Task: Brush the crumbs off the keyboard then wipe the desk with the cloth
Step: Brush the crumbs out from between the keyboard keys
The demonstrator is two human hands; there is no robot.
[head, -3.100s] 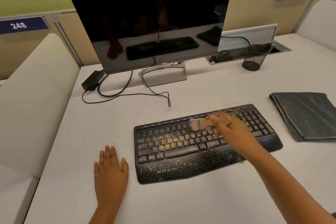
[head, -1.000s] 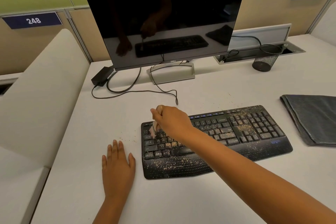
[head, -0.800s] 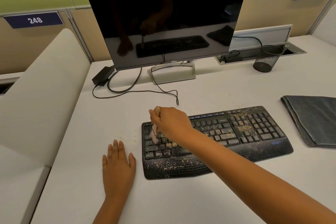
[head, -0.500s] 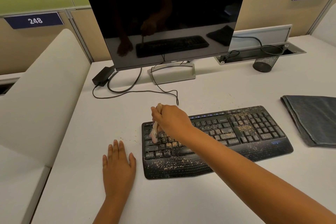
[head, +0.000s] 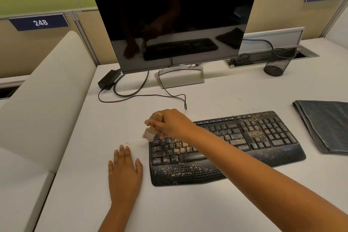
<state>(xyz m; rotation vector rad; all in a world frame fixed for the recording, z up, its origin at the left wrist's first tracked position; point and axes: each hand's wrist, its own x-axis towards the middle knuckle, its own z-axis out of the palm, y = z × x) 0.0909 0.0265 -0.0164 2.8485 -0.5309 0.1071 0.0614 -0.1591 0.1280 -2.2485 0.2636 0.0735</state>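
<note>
- A white desk (head: 216,203) stands before green and tan wall panels, with a dark monitor (head: 175,20) at the back; the camera sits much as it did half a second ago.
- The right hand (head: 169,124) is curled round a small brush (head: 149,134) whose blurred bristles have swung out past the upper left corner of the black keyboard (head: 226,149), where half a second ago they lay over the keys there.
- Crumbs (head: 178,149) speckle the left keys, the palm rest and the number pad as before (a few lie on the desk just left of the keyboard).
- The left hand (head: 125,171) stays flat on the desk, fingers straight, beside the keyboard's left end.
- The folded grey cloth (head: 325,124) lies unmoved at the right edge, apart from the keyboard.
</note>
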